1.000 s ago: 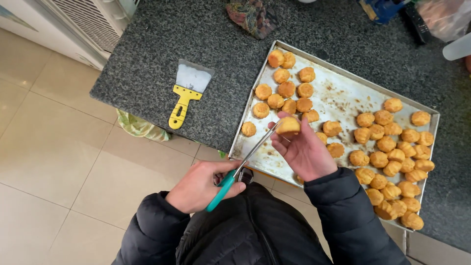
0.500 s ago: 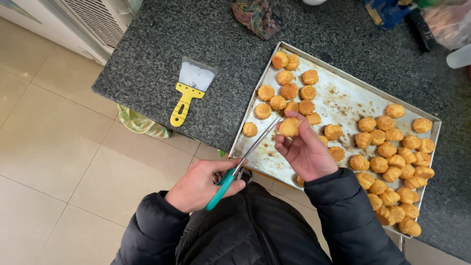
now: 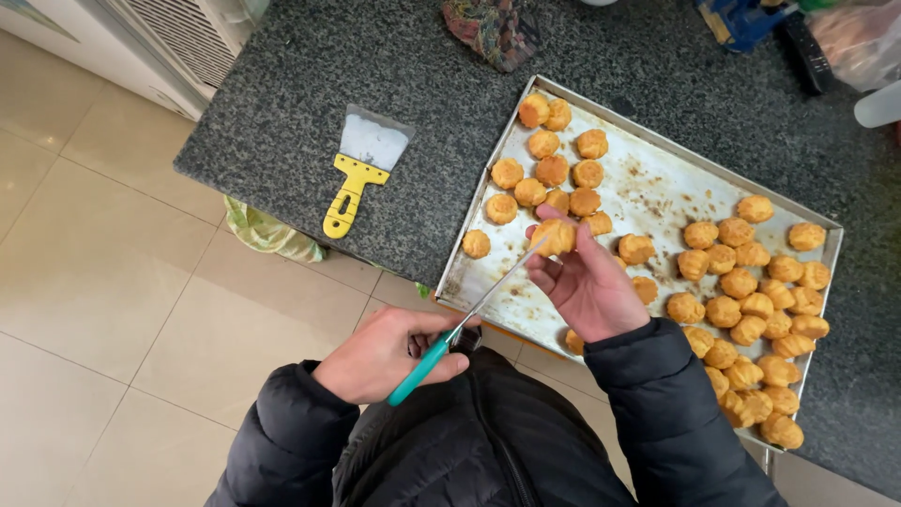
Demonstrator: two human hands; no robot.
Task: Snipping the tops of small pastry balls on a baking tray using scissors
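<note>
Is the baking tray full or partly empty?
Partly empty. The baking tray holds golden puffs clustered at its two ends; a bare, stained strip runs through its middle.

Scissor blades: tips run in at the held puff, too thin to tell whether they are parted or have entered it; teal handles mostly covered by the left hand; finger loops not visible. Right hand hides the underside of the puff and part of the baking tray; one puff at the sleeve shows only as a sliver. Patterned cloth cut off by the top edge; blue object and plastic bag likewise, kind indeterminate. Green bag partly under the counter; contents unseen.
</note>
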